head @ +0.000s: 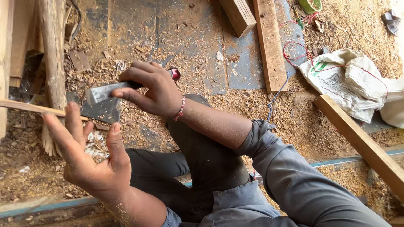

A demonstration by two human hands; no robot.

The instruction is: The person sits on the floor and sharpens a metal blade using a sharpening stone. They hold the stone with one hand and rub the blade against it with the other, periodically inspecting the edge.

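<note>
A flat metal blade [105,91] is gripped in the closed right hand [153,90] and laid just above a thin wooden strip [25,106] — as if for shaving — while the strip is steadied behind the spread, empty left hand [86,153].

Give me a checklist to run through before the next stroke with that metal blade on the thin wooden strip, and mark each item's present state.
1. Right hand grips the metal blade: ok, fingers wrapped around it.
2. Left hand holds the thin wooden strip: not ok, palm open, fingers spread, only fingertips near it.
3. Left fingers out of the blade's path: cannot tell, they lie close below it.
4. Blade edge meets the strip: cannot tell, the contact point is hidden.
5. Strip's far end is supported: cannot tell, it runs out of frame.
6. Loose red wire away from the hands: ok.
</note>
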